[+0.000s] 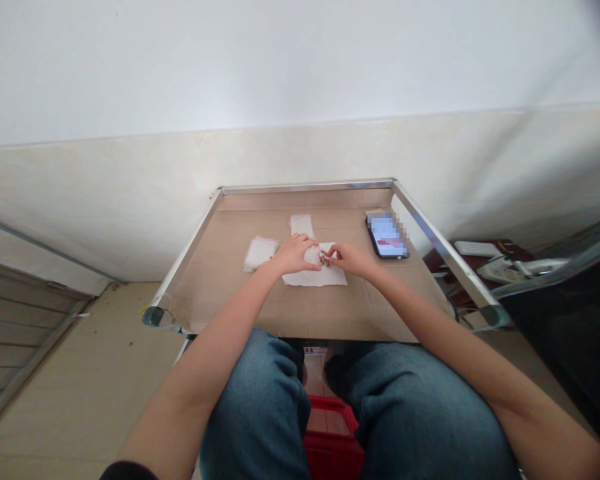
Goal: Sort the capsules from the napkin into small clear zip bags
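Note:
Both hands meet over a white sheet (314, 277) lying on the cardboard-covered table (240, 267). My left hand (294, 255) is closed, fingers curled and pinching a small dark object (325, 259) at its tips. My right hand (347, 258) pinches the same small object from the other side. The object is too small to name. Two small white packets lie close by: one (259, 252) to the left of my left hand, one (301, 225) just behind it.
A phone (387, 236) with a lit screen lies at the table's back right. The table has a metal frame (430, 233) and stands against a wall. A red crate (330, 440) sits between my knees below. Cluttered items (500, 263) lie on a low surface to the right.

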`<state>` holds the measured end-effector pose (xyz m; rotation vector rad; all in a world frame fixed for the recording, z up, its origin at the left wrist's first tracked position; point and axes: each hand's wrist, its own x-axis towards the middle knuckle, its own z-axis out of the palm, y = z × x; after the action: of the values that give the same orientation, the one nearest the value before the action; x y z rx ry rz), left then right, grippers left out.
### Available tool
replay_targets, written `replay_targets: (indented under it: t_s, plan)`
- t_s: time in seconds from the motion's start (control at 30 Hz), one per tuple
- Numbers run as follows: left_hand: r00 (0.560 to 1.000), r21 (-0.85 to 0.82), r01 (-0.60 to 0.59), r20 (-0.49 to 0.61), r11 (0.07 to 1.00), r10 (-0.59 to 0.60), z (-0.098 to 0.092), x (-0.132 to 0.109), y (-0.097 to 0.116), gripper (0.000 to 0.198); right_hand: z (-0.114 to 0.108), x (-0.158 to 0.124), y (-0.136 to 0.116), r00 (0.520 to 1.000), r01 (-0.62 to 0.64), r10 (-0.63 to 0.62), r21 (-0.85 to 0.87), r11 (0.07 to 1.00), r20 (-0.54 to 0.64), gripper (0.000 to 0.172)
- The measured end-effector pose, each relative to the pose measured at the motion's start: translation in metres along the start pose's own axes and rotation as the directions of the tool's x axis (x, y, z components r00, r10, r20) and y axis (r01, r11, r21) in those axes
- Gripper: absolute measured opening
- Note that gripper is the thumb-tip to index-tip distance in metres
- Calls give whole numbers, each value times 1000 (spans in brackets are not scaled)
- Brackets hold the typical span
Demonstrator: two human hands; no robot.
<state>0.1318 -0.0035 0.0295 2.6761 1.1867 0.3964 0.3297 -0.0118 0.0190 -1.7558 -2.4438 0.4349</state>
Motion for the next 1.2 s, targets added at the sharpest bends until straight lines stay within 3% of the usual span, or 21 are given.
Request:
replay_targets:
  t_s: [0.27,0.47,0.97,1.2]
  plan:
    - [1000,-32,3,20,999,-2,5,0,-3,60,-2,-2,-4,998,-52,51,-33,998,-28,38]
    - [1000,-77,-2,16,997,3,9,0,-6,59,-1,-1,-2,997,-62,64,-35,997,41,39]
    - [998,-126,-37,47,991,44,17,2,-9,57,3,1,0,992,-99,97,20,995,82,29]
    - [998,-120,-31,44,992,36,15,2,-8,58,9,4,4,991,-100,95,46,994,94,33]
